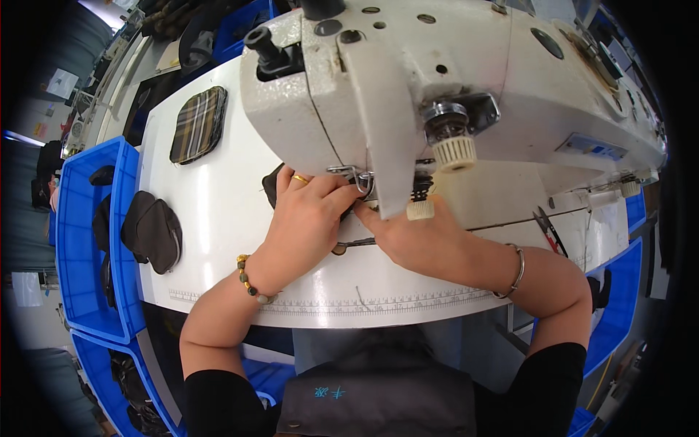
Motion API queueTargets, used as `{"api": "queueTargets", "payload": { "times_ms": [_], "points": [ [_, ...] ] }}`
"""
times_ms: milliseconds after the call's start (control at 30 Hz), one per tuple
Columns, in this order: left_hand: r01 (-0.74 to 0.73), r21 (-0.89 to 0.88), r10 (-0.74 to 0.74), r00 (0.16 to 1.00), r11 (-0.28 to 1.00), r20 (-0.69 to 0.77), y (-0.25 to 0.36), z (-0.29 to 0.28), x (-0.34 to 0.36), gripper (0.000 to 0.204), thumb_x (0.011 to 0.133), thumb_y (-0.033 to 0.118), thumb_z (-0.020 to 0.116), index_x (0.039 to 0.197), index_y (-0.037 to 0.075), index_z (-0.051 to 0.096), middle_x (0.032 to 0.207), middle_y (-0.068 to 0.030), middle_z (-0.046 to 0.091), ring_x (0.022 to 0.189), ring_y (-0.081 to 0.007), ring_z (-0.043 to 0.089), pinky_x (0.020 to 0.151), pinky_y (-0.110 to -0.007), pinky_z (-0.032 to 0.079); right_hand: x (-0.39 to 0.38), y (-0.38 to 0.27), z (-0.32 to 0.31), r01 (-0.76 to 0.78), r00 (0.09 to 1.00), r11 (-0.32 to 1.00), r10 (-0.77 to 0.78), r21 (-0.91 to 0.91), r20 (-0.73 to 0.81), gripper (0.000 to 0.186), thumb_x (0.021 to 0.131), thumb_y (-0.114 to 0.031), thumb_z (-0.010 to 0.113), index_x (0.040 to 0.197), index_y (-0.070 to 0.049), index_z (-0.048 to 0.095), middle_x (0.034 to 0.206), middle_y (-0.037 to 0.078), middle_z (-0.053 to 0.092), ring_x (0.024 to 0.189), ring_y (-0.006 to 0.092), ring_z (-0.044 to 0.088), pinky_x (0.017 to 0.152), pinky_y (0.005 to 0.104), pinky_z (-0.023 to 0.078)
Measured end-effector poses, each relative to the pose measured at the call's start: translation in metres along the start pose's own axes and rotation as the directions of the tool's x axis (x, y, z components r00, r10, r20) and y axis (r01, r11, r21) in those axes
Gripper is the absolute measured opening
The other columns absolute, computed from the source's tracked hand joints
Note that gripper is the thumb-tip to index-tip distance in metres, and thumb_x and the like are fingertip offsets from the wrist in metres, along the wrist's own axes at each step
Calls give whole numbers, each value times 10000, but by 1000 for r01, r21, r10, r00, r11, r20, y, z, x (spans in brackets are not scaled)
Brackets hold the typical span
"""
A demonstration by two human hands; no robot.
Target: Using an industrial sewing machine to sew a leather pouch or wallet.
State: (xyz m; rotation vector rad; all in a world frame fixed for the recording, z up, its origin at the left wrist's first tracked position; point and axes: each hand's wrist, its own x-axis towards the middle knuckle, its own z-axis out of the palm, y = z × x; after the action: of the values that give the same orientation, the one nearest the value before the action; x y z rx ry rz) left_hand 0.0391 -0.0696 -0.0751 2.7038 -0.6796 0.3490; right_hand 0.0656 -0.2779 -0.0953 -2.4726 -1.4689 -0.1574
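Both my hands meet under the head of a white sewing machine (320, 109), close by its presser foot. A dark fabric piece (271, 186) lies mostly hidden under my left hand (309, 215), whose bent fingers press together and grip it. My right hand (411, 233) comes in from the other side, and its index fingertip meets the same fabric beside the foot. The machine's lever cover hides part of the right fingers, and the needle tip cannot be made out.
On the white table (218, 218) lie a plaid fabric pad (199, 125) and a dark sewn piece (151, 231) at the left. Red-and-black thread snips (550, 231) rest at the right. Blue bins (91, 240) with dark pieces flank the table. A printed ruler (328, 309) edges its front.
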Motion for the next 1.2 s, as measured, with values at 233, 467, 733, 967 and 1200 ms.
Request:
{"api": "queueTargets", "payload": {
  "times_ms": [233, 467, 733, 967, 1200],
  "points": [
    [76, -180, -104, 983, 981, -154, -1, 6, 5, 141, 794, -25, 662, 908, 58, 652, 915, -93, 636, 850, -317, 589, 730, -436, 422, -1, -2, -2, -12, 1000, 1000, 12, 19, -4, 509, 742, -73, 623, 1239, 35, 629, 534, 75, 574, 483, 245, 614, 428, 383, 451],
    [-45, 0, 45, 998, 999, 38, 3, -3, 3, 313, 733, -6, 681, 1033, 76, 707, 964, -82, 646, 913, -314, 609, 780, -382, 497, -2, -1, 4, 7, 997, 1000, -9, -28, -73, 502, 727, -84, 629, 1215, 30, 649, 531, 67, 574, 474, 234, 607, 425, 367, 452],
    [132, -165, -134, 991, 978, -1, 0, -2, 7, 134, 819, 12, 659, 952, 25, 669, 846, -135, 657, 827, -357, 613, 741, -416, 492, -3, -1, 2, 38, 996, 997, -43, -70, -83, 466, 730, -99, 635, 1180, 17, 675, 516, 58, 553, 471, 227, 601, 424, 367, 450],
    [85, -392, -54, 995, 916, 89, -7, -9, 8, 120, 832, -58, 655, 932, 9, 652, 848, -142, 630, 759, -337, 598, 704, -382, 477, -2, 0, 4, 55, 992, 998, -58, -33, -113, 467, 734, -87, 631, 1186, 21, 672, 518, 59, 551, 472, 236, 600, 427, 377, 455],
    [-33, -130, 36, 999, 991, 21, -1, 0, 4, 331, 729, -58, 630, 1023, 56, 733, 976, -101, 675, 878, -319, 640, 774, -384, 537, -1, -6, -7, -41, 999, 999, 42, -30, 21, 474, 742, -69, 623, 1205, 30, 654, 535, 74, 577, 491, 246, 622, 434, 386, 466]
  ]
}}
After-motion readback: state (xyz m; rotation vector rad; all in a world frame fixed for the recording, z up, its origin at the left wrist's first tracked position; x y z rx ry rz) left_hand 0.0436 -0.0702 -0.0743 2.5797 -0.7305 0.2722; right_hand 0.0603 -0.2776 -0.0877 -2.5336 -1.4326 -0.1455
